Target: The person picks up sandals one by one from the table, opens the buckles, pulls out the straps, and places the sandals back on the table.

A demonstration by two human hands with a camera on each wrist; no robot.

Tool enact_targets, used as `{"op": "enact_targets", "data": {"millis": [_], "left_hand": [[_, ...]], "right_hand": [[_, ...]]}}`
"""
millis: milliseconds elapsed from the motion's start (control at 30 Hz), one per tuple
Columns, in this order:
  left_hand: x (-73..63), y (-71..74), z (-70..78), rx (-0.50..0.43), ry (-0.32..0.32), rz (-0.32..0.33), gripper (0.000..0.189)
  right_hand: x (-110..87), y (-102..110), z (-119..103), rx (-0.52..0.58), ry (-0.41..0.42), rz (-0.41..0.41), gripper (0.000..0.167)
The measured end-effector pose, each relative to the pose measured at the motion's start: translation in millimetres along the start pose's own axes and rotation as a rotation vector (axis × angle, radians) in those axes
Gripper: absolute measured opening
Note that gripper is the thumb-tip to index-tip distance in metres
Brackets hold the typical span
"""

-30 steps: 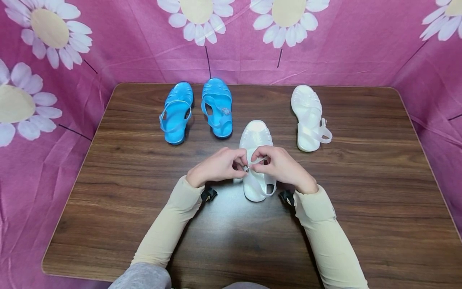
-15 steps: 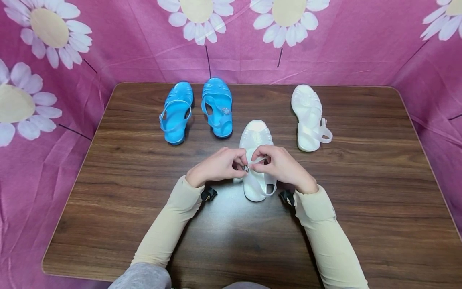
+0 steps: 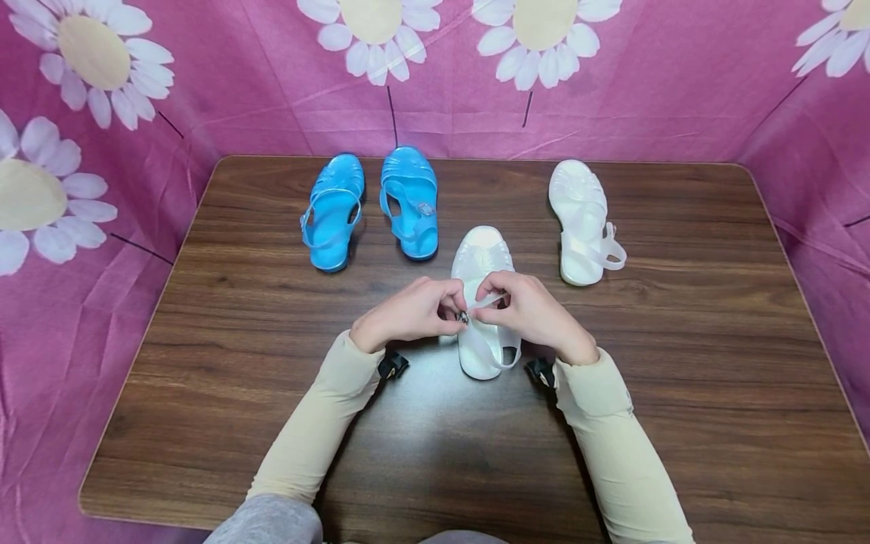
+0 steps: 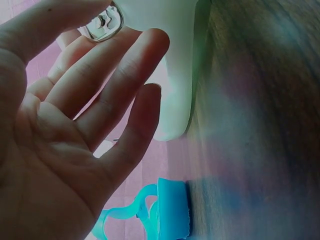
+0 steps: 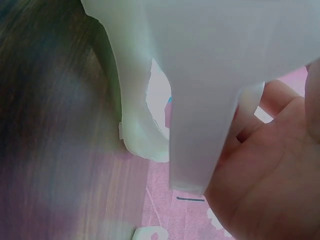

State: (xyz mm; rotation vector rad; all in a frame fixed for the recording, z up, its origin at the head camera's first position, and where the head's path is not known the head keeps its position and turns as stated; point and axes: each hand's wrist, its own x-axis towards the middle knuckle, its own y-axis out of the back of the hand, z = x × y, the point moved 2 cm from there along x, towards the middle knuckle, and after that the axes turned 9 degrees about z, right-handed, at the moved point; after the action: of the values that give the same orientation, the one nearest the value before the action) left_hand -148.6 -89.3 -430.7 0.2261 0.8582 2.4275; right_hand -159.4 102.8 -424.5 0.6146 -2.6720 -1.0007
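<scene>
A white jelly sandal point(image 3: 481, 253) lies on the table in front of me, its toe pointing away. My left hand point(image 3: 413, 313) pinches the small metal buckle point(image 4: 104, 25) at the sandal's left side between thumb and index finger. In the left wrist view its other fingers are loosely extended. From the right, my right hand point(image 3: 533, 316) pinches a thin white strap point(image 3: 488, 301) running toward the buckle. The right wrist view is largely filled by a wide pale strap point(image 5: 200, 135), and the fingertips are hidden. Whether the strap passes through the buckle cannot be made out.
Two blue jelly sandals, the left one point(image 3: 333, 215) and the right one point(image 3: 410, 200), stand at the back left. Another white sandal point(image 3: 578, 219) is at the back right, its strap loop sticking out. A pink flowered cloth point(image 3: 448, 113) surrounds the wooden table point(image 3: 272, 355).
The fingers of my right hand have shifted very slightly up and to the right with the strap. My left hand, the buckle and the other sandals look unmoved.
</scene>
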Motion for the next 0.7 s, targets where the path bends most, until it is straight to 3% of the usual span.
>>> {"op": "enact_targets", "data": {"millis": [700], "left_hand": [[0.4,0.0,-0.9,-0.017,-0.004,0.001,0.015]], "right_hand": [[-0.3,-0.1,0.4,-0.008,-0.001,0.011,0.015]]}}
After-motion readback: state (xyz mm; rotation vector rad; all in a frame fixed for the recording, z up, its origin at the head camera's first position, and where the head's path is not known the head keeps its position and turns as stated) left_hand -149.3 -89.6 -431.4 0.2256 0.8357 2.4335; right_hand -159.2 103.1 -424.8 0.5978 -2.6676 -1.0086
